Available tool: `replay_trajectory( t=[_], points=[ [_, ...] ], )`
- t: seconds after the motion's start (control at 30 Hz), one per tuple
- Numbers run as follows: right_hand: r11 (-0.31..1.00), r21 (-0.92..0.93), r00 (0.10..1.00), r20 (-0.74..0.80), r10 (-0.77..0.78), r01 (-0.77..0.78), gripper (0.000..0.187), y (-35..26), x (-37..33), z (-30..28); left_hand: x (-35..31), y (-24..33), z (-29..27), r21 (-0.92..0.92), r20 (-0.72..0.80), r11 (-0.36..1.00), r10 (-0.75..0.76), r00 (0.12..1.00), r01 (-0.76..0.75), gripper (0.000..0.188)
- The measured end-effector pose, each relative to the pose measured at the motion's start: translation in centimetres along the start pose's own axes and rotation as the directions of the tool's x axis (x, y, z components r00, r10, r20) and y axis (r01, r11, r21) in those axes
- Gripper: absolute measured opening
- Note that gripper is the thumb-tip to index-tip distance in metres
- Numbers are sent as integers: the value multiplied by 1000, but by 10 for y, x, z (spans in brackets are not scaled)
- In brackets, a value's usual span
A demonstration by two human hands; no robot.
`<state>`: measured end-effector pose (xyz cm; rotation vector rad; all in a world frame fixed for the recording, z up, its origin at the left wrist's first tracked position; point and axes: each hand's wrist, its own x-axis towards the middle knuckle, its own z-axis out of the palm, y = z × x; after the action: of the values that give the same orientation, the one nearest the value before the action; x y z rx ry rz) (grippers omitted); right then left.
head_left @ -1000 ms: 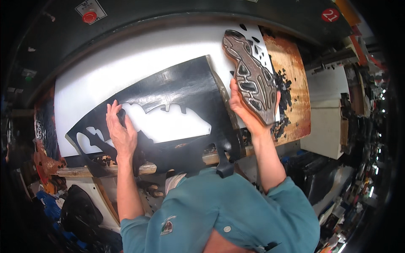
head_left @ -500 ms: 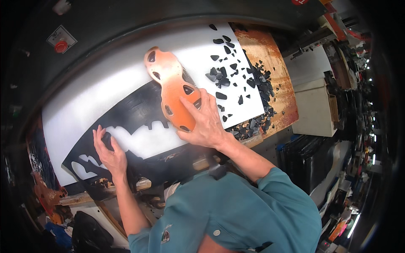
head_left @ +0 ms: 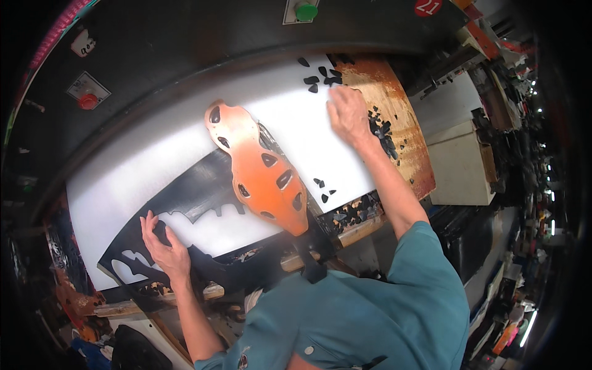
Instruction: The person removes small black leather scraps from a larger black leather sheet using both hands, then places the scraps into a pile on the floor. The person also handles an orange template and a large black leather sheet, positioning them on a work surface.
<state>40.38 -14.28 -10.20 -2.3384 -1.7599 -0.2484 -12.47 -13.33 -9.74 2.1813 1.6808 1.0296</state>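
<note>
An orange cutting die (head_left: pixel 262 169), wavy in outline and with several openings, lies over a black sheet (head_left: pixel 185 172) on a white board (head_left: pixel 145 151). My left hand (head_left: pixel 168 251) rests at the sheet's cut-out left part, fingers stretched and thumb apart. Beyond the die, my right hand (head_left: pixel 349 114) is at the board's right edge. Its fingers are curled down, and what they hold, if anything, is hidden. Small black cut pieces (head_left: pixel 324 77) lie just beyond its fingertips. A few more pieces (head_left: pixel 323 191) sit near the board's front right corner.
A worn brown board (head_left: pixel 410 129) reaches out right of the white one, with black scraps (head_left: pixel 385 137) along it. A dark machine beam (head_left: pixel 203 46) spans the far side and carries a red button (head_left: pixel 87 100) and a green button (head_left: pixel 306 11). A pale box (head_left: pixel 459 163) stands at right.
My right hand has let go of the die and moved to the far right. Most of the black pieces have left the white board's right part. My left hand stays by the sheet. The view has shifted.
</note>
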Motion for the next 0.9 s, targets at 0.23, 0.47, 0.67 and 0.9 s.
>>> replay_trajectory(
  t=[0.23, 0.47, 0.67, 0.9],
  points=[
    [976, 109, 981, 7, -192, 191, 61, -52, 92, 33, 2, 1, -1, 20, 10, 1000, 14, 1000, -14, 41],
    [988, -99, 885, 439, 153, -121, 53, 24, 87, 11, 2, 0, -1, 6, 6, 1000, 15, 1000, -15, 40],
    [927, 241, 908, -376, -183, 287, 33, -17, -38, -16, 1, 1, 0, 13, 7, 999, 33, 999, -33, 41],
    [819, 432, 918, -61, -392, 378, 44, -61, -141, -24, 3, 5, -1, -19, 37, 999, -38, 999, 39, 41]
  ],
)
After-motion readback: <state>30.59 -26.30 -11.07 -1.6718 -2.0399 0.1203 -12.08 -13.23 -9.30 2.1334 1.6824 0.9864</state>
